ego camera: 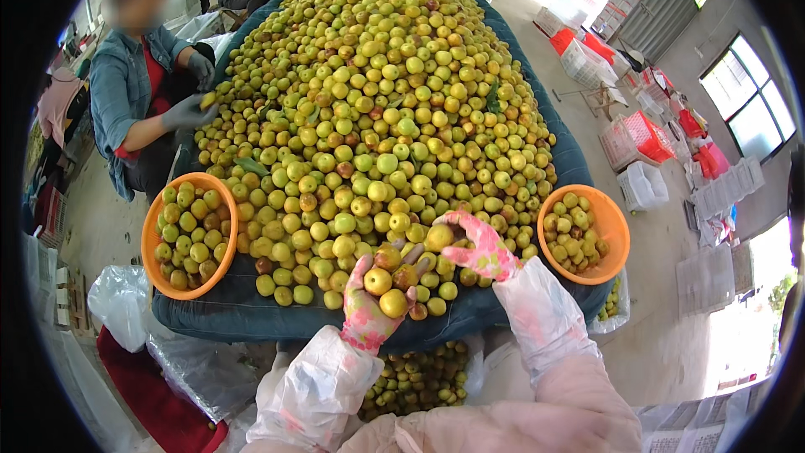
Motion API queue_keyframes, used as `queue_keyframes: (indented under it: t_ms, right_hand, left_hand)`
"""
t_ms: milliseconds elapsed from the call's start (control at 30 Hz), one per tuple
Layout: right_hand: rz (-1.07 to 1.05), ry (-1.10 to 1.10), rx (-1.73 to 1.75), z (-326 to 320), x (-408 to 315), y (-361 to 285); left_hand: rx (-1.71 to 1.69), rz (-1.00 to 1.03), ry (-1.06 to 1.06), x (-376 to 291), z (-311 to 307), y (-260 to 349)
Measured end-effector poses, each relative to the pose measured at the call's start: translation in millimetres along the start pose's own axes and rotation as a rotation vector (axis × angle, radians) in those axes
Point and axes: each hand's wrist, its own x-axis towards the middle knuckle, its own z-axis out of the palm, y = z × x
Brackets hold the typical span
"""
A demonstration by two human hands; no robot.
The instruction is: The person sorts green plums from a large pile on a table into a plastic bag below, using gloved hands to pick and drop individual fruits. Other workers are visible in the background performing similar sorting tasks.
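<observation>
A large heap of green-yellow jujube-like fruits (383, 100) covers a table padded with dark blue cloth (251, 318). My left hand (374, 308), in a pink floral glove, is palm up near the front edge and cradles several fruits (393, 303). Just to its right, my right hand (481, 245), gloved alike, holds one yellow-brown fruit (439, 237) between thumb and fingers, over the heap. An orange plastic basin (149, 233) of fruits stands at the table's front left. Another orange basin (619, 245), partly filled with smaller-looking fruits, stands at the front right.
At the table's left side a co-worker in a denim shirt (113, 85) holds a fruit in a gloved hand. More fruits (418, 377) lie below the table's front edge. Clear plastic bags (119, 305) lie at lower left. White and red crates (585, 63) stand along the right.
</observation>
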Motion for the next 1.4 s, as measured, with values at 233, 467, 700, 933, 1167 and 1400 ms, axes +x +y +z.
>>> queue_keyframes:
  t_ms: [233,467,700,933,1167,1400]
  right_hand:
    - [-0.124,0.286,0.185,-38.3,-46.8,-18.7]
    - [-0.43,1.226,0.337,-168.5,-138.7,-16.7]
    - [-0.505,1.48,0.356,-226.5,-211.8,40.3]
    - [-0.592,1.4,0.765,-237.7,-218.5,30.9]
    - [-0.399,1.418,0.618,-202.7,-163.5,5.1]
    - [0.055,0.789,0.198,-161.6,-91.3,49.1]
  left_hand:
    - [-0.052,-0.212,-0.058,11.7,3.5,-39.3]
    - [-0.099,-0.38,0.079,62.1,-10.5,-132.3]
    - [0.05,-0.529,0.259,176.5,22.3,-266.0]
    - [0.522,-0.324,0.102,185.1,19.3,-280.5]
    - [0.693,-0.322,0.336,86.5,-27.3,-140.2]
    - [0.678,-0.287,0.421,13.6,-50.7,-70.4]
